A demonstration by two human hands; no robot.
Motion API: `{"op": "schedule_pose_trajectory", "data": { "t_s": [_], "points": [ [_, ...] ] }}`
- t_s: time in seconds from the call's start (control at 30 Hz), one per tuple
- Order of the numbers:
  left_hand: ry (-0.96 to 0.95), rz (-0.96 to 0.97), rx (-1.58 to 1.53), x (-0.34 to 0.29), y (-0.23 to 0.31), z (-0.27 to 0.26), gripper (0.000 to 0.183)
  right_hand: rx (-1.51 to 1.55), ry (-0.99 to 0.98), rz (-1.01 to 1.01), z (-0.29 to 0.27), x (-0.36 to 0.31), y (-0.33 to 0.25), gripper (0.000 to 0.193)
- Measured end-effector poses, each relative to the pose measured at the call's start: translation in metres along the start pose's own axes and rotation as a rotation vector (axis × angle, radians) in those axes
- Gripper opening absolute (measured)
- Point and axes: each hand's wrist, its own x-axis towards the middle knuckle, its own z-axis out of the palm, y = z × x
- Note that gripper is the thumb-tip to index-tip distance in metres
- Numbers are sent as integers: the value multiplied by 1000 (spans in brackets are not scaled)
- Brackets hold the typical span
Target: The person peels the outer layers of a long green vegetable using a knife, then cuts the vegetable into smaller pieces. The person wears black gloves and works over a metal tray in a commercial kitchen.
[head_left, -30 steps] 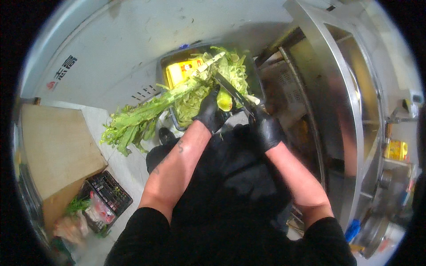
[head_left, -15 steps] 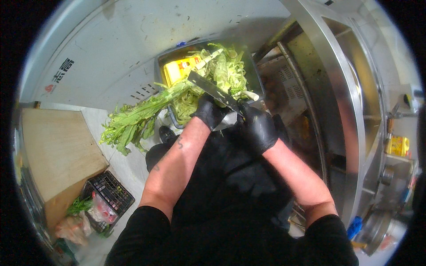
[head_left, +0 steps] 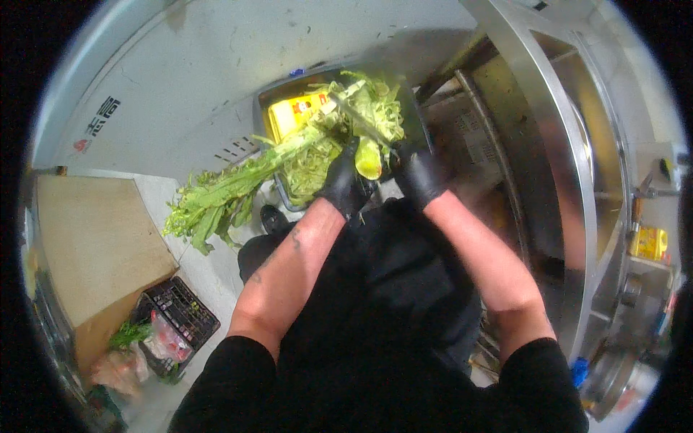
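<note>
In a black glove, my left hand (head_left: 345, 186) is closed around a thick green vegetable stem (head_left: 369, 160), its pale cut end facing me. My right hand (head_left: 420, 177), gloved too, grips a knife (head_left: 364, 124) whose blade points up and to the left, lying along the stem's far side. Both hands are over the near edge of a grey plastic bin (head_left: 279, 189) heaped with green peelings and leaves (head_left: 381, 97). A long leafy stalk (head_left: 216, 198) hangs over the bin's left side. Where blade and stem touch is blurred.
A yellow package (head_left: 292, 115) lies inside the bin. Left on the floor are a wooden board-like box (head_left: 101, 238) and a black crate (head_left: 184, 317) near bagged greens. A steel frame (head_left: 559, 144) with shelving rises close on my right. A grey-white panel (head_left: 216, 86) stands behind the bin.
The knife has swung from lying across my hands to a position farther out beside the stem. My right hand has shifted slightly, and the stem's cut end has come into sight.
</note>
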Motion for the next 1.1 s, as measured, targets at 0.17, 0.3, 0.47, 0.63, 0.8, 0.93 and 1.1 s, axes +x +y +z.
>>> {"op": "schedule_pose_trajectory", "data": {
  "t_s": [0.17, 0.3, 0.47, 0.63, 0.8, 0.93, 1.1],
  "points": [
    [-66, -54, -24, 2, 12, 3, 42, -99, 22, -127, -24, -25, -41, 24],
    [-86, -143, -34, 24, 12, -11, 38, -93, 26, -115, -35, -57, -72, 42],
    [-34, 46, 205, 53, 3, -60, 37, -113, 58, -114, -32, -73, -80, 48],
    [-236, 656, 1385, 50, -1, -67, 36, -113, 90, -144, -31, -70, -79, 50],
    [-39, 211, 630, 45, 3, -64, 36, -144, 53, -133, -29, -69, -76, 50],
    [-163, 426, 1105, 63, 2, -85, 38, -130, 73, -140, -26, -69, -66, 48],
    [-267, 76, 70, 57, -7, -67, 31, -154, 66, -75, -22, -64, -55, 39]
  ]
}}
